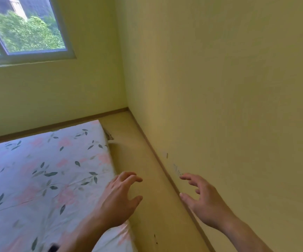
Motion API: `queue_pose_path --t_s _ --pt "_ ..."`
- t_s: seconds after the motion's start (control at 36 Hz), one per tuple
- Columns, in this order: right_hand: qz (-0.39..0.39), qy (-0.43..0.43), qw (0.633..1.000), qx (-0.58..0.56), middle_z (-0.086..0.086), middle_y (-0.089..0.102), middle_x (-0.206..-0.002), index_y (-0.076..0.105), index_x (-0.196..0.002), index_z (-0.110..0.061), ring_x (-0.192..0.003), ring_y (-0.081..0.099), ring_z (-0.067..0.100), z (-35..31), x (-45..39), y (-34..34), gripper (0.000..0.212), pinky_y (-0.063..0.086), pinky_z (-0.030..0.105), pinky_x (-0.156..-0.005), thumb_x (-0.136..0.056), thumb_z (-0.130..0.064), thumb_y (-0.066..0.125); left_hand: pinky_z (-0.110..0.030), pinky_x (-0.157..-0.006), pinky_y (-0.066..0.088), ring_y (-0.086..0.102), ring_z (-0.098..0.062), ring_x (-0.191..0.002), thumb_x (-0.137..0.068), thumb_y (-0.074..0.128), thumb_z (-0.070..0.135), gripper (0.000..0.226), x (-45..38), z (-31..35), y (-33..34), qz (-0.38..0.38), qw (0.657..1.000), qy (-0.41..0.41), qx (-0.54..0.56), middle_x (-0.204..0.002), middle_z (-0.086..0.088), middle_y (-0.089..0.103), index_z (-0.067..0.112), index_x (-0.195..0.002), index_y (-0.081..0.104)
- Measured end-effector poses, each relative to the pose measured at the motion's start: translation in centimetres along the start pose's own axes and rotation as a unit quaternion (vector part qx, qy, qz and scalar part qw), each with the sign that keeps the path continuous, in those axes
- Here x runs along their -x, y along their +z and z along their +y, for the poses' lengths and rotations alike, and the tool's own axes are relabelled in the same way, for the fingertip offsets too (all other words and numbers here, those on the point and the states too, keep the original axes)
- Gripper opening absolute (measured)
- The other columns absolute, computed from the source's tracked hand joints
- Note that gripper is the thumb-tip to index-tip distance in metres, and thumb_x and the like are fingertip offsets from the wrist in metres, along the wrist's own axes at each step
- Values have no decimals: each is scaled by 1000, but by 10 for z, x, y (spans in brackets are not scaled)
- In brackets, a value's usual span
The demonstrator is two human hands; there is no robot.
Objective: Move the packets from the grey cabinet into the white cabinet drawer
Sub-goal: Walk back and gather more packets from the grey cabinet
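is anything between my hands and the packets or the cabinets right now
Cannot tell: no packets or cabinets are in view. Both the left hand and right hand are empty, over the floral-sheeted mattress edge and the beige floor strip.

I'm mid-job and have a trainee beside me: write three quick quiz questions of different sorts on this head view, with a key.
1. True or false: the left hand holds a packet.
2. Multiple choice: the floral mattress lies (A) left of the bare floor strip, (B) against the right wall, (C) under the window sill, touching it.
3. Fill in: neither the grey nor the white ______ is in view.

Key:
1. False; both it and the right hand are empty, fingers loosely spread.
2. A.
3. cabinet.
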State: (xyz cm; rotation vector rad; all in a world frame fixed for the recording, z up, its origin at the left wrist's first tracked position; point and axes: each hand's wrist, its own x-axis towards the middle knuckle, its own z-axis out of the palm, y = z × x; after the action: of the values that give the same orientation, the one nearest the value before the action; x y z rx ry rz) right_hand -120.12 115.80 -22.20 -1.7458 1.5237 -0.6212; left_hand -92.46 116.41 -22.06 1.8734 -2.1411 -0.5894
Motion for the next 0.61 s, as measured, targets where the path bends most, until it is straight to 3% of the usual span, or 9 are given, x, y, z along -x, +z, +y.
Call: queue_pose_path --t_s 0.19,0.36,0.61 --pt "-76 -81 994 8 -26 51 -131 53 -131 -42 -122 49 -3 -17 -117 -21 45 40 19 -106 -91 -33 70 -31 -115 35 40 -5 -134 -90 60 61 48 -42 -13 -20 59 992 -112 -17 -150 24 34 49 -134 44" --pt "-139 -149 979 20 -37 44 -130 51 -134 -44 -125 46 -6 -43 -230 -15 47 40 22 -108 -91 -36 69 -31 -116 33 40 -7 -135 -90 62 58 46 -101 -50 -44 106 976 -191 -15 -150 22 34 49 -132 45" --pt "-170 -191 966 39 -36 46 -130 52 -132 -44 -123 48 -6 -83 -421 -3 47 41 21 -107 -90 -36 70 -29 -113 36 43 -7 -132 -90 66 52 47 -247 -121 -84 157 963 -219 16 -146 23 38 46 -132 48"
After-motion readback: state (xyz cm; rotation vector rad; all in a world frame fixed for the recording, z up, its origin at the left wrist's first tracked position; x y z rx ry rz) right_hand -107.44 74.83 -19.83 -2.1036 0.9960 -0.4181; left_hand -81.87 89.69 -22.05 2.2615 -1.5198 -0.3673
